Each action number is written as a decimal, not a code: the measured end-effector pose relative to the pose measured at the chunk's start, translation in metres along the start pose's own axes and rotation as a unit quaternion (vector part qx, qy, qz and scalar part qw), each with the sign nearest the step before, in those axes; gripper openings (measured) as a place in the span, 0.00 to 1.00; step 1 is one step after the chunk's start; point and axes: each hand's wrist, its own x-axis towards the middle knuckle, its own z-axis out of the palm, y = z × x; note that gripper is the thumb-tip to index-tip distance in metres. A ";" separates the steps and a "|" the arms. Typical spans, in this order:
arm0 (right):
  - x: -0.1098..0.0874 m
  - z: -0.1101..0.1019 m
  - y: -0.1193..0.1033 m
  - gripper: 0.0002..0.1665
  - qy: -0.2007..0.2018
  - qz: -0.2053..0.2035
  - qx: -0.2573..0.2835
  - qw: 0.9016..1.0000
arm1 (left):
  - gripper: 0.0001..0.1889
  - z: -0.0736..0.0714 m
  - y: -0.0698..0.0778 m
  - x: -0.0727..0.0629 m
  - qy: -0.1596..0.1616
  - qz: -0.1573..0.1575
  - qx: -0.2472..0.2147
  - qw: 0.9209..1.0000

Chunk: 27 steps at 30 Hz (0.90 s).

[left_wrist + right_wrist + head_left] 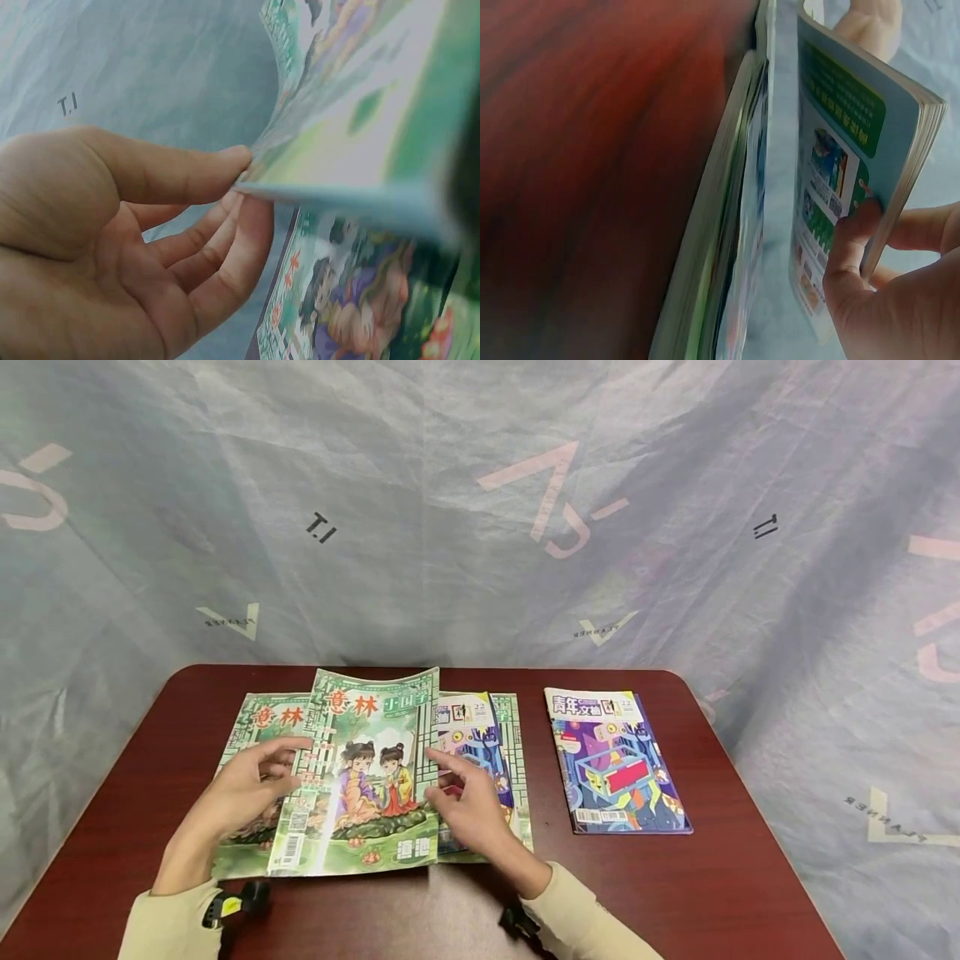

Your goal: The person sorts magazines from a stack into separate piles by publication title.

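A green illustrated magazine, its cover showing two seated figures, is held up above the table between both hands. My left hand pinches its left edge between thumb and fingers. On the right edge, my right hand grips it, fingers and thumb on opposite faces. The magazine's back cover faces down in the right wrist view. Under it at the left lies a matching green magazine. Beneath its right side, a purple-blue magazine lies on another green one, both partly hidden.
Apart at the right lies a purple-blue magazine with a white title band. The dark red wooden table has rounded far corners. Behind it hangs a grey printed cloth.
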 end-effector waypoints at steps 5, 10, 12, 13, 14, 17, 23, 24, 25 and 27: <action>0.000 0.013 -0.002 0.34 0.006 -0.009 -0.010 1.000 | 0.30 -0.008 -0.008 -0.002 -0.008 -0.015 -0.012 1.000; 0.002 0.025 -0.006 0.34 0.002 -0.004 -0.010 1.000 | 0.31 -0.016 -0.016 -0.003 0.006 -0.011 0.043 0.999; 0.004 0.030 -0.007 0.34 0.003 -0.002 -0.009 1.000 | 0.31 -0.020 -0.019 -0.003 0.013 -0.011 0.067 0.998; 0.005 0.033 -0.008 0.34 0.002 -0.001 -0.009 1.000 | 0.31 -0.022 -0.020 -0.003 0.019 -0.009 0.080 0.997; 0.005 0.036 -0.009 0.34 0.002 -0.001 -0.009 1.000 | 0.31 -0.024 -0.021 -0.004 0.022 -0.012 0.088 0.996; 0.008 0.044 -0.010 0.34 -0.002 -0.005 -0.012 1.000 | 0.31 -0.030 -0.024 -0.006 0.030 -0.020 0.098 0.995; 0.011 0.061 -0.010 0.33 -0.010 -0.012 -0.007 1.000 | 0.31 -0.042 -0.031 -0.011 0.050 -0.022 0.119 0.991; 0.011 0.064 -0.010 0.33 -0.011 -0.013 -0.006 1.000 | 0.31 -0.044 -0.032 -0.012 0.054 -0.022 0.120 0.991; 0.011 0.067 -0.011 0.33 -0.012 -0.015 -0.010 1.000 | 0.31 -0.045 -0.033 -0.013 0.058 -0.023 0.122 0.991; 0.012 0.073 -0.012 0.33 -0.015 -0.015 -0.012 1.000 | 0.30 -0.048 -0.035 -0.016 0.065 -0.022 0.125 0.990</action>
